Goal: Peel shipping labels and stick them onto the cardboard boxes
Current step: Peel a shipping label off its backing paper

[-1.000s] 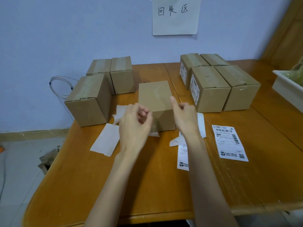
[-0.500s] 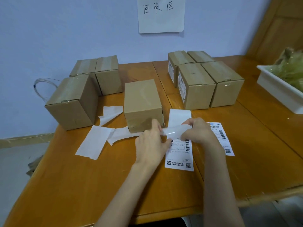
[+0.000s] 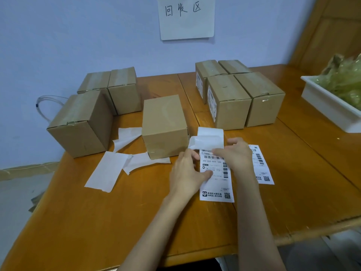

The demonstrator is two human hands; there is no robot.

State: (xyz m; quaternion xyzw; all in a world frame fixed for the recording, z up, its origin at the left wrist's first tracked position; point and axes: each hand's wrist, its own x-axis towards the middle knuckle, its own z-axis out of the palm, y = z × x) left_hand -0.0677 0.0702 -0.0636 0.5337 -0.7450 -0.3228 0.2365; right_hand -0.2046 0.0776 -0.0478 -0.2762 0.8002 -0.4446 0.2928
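White tray (image 3: 330, 106), cut off at right, holds greenish bags (image 3: 343, 81), contents indistinct. Both hands, left (image 3: 185, 173) and right (image 3: 237, 153), pinch a shipping label (image 3: 216, 178) on the worktop (image 3: 97, 222) beside the centre box (image 3: 164, 124).

wooden table (image 3: 82, 222), cardboard boxes (image 3: 165, 126), labels (image 3: 262, 165)

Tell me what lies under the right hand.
Under the right hand lies a second shipping label flat on the table. Only its right strip with barcode and QR code shows; the hand and forearm cover the rest.
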